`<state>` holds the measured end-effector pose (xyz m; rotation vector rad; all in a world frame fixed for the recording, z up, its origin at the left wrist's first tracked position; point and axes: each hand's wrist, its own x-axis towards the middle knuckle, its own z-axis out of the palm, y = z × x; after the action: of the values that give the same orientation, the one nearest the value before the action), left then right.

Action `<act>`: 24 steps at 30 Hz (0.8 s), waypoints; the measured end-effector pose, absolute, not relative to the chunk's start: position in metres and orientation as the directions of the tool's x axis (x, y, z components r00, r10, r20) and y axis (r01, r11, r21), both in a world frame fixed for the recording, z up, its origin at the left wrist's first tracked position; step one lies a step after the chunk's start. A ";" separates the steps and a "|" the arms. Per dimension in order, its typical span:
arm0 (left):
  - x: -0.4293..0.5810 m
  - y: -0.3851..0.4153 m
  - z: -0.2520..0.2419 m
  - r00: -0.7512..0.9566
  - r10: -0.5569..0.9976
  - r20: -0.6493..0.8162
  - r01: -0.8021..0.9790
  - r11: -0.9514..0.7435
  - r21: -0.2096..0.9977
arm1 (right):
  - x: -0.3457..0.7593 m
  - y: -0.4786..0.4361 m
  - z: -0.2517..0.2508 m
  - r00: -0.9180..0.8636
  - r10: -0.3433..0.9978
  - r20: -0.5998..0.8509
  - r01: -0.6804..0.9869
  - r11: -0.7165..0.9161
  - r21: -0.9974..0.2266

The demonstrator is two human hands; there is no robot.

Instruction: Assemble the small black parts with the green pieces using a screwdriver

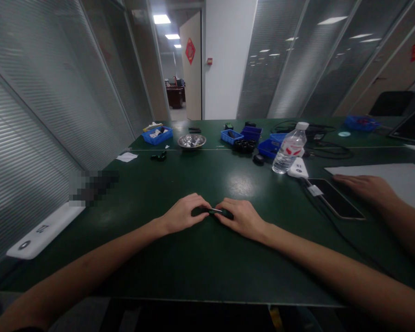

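The green table [210,272] fills most of the lower view; take the two working hands as the centre of its clock. Toward 3 o'clock lies a large white sheet [403,173]. At 9 o'clock a long white power strip [44,230] lies along the edge, its far end blurred out. A blue tray [159,137] with pale and dark bits in it sits at 11 o'clock, and between 11 and 12 is a shiny metal bowl [192,142] with small things inside. A clear water bottle [287,152] with a red and white label stands at 2 o'clock.

Another person's hand [370,186] rests flat near 3 o'clock, by the sheet's near edge; a dark-screened phone [339,198] lies just nearer than it. At the centre, the person's left hand [187,213] and right hand [242,216] face each other, slightly apart, each pinching one end of a small dark object [216,210] between thumb and fingers. A thin shiny part shows in the gap; whether it is one piece or two, I cannot tell.
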<state>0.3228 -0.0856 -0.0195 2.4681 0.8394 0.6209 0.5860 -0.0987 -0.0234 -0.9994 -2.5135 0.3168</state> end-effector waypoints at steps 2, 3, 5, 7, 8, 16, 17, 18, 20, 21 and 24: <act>0.322 -0.085 -0.019 0.714 0.650 0.260 0.442 -0.707 0.552 | 0.586 -0.098 -0.024 -0.651 0.702 0.288 0.602 0.709 -0.366; 0.322 -0.085 -0.019 0.715 0.649 0.259 0.439 -0.706 0.556 | 0.586 -0.098 -0.024 -0.649 0.705 0.286 0.603 0.706 -0.372; 0.322 -0.086 -0.019 0.717 0.647 0.259 0.435 -0.706 0.559 | 0.585 -0.098 -0.024 -0.648 0.707 0.284 0.604 0.703 -0.375; 0.323 -0.086 -0.020 0.718 0.645 0.262 0.436 -0.710 0.552 | 0.585 -0.098 -0.025 -0.653 0.702 0.283 0.604 0.709 -0.364; 0.323 -0.086 -0.020 0.717 0.645 0.265 0.439 -0.713 0.547 | 0.585 -0.098 -0.025 -0.657 0.699 0.284 0.604 0.713 -0.357; 0.323 -0.086 -0.018 0.729 0.629 0.270 0.430 -0.728 0.534 | 0.586 -0.098 -0.024 -0.668 0.683 0.293 0.582 0.726 -0.366; 0.324 -0.087 -0.017 0.731 0.625 0.274 0.425 -0.731 0.534 | 0.586 -0.098 -0.024 -0.671 0.681 0.293 0.581 0.728 -0.363; 0.324 -0.087 -0.017 0.734 0.622 0.274 0.421 -0.732 0.536 | 0.586 -0.098 -0.024 -0.674 0.678 0.295 0.580 0.732 -0.357; 0.324 -0.087 -0.016 0.740 0.616 0.269 0.415 -0.733 0.539 | 0.586 -0.098 -0.024 -0.678 0.670 0.303 0.577 0.740 -0.345; 0.324 -0.087 -0.017 0.742 0.616 0.266 0.417 -0.733 0.538 | 0.586 -0.098 -0.024 -0.678 0.667 0.308 0.576 0.743 -0.342; 0.323 -0.086 -0.019 0.723 0.636 0.270 0.447 -0.729 0.519 | 0.587 -0.098 -0.026 -0.667 0.672 0.323 0.581 0.740 -0.340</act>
<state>0.3228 -0.0857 -0.0193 2.5061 0.8320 0.6111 0.5867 -0.0983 -0.0256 -0.9561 -2.5108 0.2890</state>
